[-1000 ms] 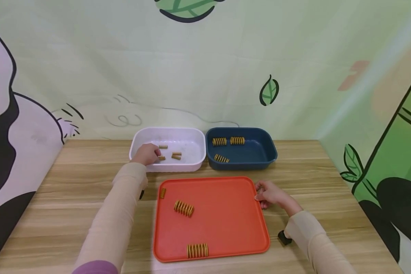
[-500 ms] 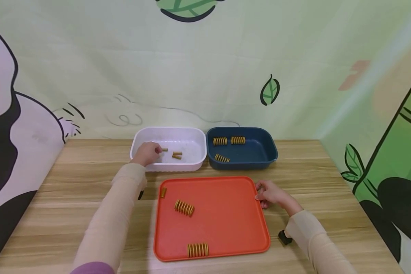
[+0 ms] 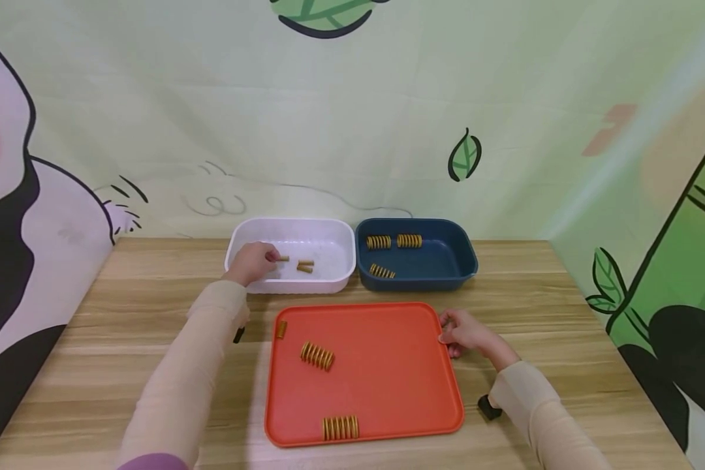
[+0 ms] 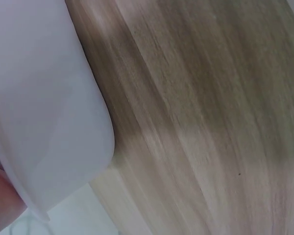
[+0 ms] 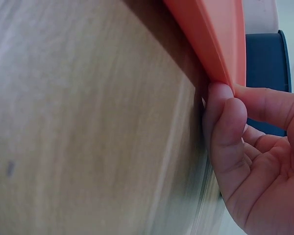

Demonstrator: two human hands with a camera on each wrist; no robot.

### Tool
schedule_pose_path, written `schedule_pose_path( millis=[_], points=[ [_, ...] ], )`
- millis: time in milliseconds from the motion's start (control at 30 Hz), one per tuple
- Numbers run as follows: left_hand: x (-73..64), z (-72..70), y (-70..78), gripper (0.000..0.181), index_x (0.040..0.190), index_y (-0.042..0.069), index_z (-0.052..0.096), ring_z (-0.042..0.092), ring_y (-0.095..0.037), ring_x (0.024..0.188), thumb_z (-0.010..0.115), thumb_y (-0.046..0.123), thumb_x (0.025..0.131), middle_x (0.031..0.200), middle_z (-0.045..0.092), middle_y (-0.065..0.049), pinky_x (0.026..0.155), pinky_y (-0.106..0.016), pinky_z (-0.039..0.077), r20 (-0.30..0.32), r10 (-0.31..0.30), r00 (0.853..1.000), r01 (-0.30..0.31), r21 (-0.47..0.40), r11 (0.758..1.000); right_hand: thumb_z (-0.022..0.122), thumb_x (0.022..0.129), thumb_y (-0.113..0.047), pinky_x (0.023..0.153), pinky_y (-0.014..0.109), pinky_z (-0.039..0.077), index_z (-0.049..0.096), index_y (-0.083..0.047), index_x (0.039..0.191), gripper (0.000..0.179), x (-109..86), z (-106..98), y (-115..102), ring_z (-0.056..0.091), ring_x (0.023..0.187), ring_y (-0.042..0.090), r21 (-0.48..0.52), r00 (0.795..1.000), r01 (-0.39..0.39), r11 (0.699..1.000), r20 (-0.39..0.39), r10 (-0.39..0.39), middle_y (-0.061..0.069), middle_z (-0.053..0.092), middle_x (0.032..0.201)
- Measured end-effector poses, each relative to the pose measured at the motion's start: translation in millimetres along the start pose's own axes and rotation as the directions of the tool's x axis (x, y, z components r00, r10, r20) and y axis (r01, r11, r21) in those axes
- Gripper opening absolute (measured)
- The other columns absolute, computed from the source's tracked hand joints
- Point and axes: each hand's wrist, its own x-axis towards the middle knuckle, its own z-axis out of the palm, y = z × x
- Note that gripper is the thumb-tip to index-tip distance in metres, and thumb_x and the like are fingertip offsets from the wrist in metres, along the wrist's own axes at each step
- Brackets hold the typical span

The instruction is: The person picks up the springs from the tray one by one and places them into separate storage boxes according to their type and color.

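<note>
My left hand [image 3: 254, 262] reaches into the white bin [image 3: 331, 282], with its fingertips pinching a small gold coil spring [image 3: 284, 258]; the fingers partly cover the spring. In the same bin, other small springs [image 3: 305, 262] lie to the right of the hand. The left wrist view shows mostly the bin's outer wall [image 4: 54, 112] and a bit of finger. My right hand [image 5: 255, 156] pinches the rim of the orange-red tray [image 5: 218, 34] between thumb and fingers, at its right side. On the tray sit larger coil springs [image 3: 317, 356] and one small spring [image 3: 281, 329].
Beside the white bin stands a dark blue bin [image 3: 440, 261] with larger gold springs [image 3: 409, 241] inside. Both bins are at the wooden table's [image 3: 153, 307] back edge, against a printed cloth backdrop [image 3: 352, 130].
A small spring near the left fingertips in the white bin has shifted, and one lower spring there is no longer visible. The left hand moved slightly; the right hand keeps its hold on the tray.
</note>
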Motion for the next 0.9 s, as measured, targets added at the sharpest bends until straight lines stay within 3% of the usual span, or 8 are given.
schedule_pose_path(
  millis=[333,600,900],
  points=[
    [-6.5,-5.8,2.7,0.02,0.096,-0.004,0.061,0.054,-0.027,0.089,0.057,0.007,0.08,0.093,0.063,-0.016,0.085,-0.04,0.042,-0.002,0.049,0.999,-0.049,0.002,0.999,0.052,0.079,0.004,0.042,0.023,0.044,0.038,0.01,0.101,0.026,-0.2,1.7,-0.7,0.049,0.04,0.009,0.003,1.0,-0.009,1.0,-0.002,0.009,0.006,0.051,0.056],
    [-11.8,-6.3,1.7,0.02,0.099,-0.001,0.062,0.051,-0.026,0.089,0.057,0.007,0.081,0.097,0.061,-0.014,0.084,-0.038,0.044,0.024,0.007,1.0,-0.005,-0.049,0.999,0.052,0.08,0.003,0.041,0.022,0.044,0.037,0.01,0.102,0.027,-0.5,1.9,-1.7,0.048,0.04,0.009,-0.004,1.0,0.003,1.0,0.002,-0.003,0.006,0.051,0.056],
    [-18.9,-7.9,2.9,0.02,0.1,-0.001,0.061,0.053,-0.026,0.089,0.055,0.009,0.083,0.097,0.061,-0.015,0.083,-0.039,0.046,-0.014,0.039,0.999,-0.04,-0.046,0.998,0.052,0.079,0.004,0.041,0.022,0.044,0.039,0.01,0.1,0.026,1.3,1.5,0.8,0.048,0.04,0.008,-0.002,1.0,0.014,1.0,0.003,-0.014,0.005,0.051,0.055]
  ],
)
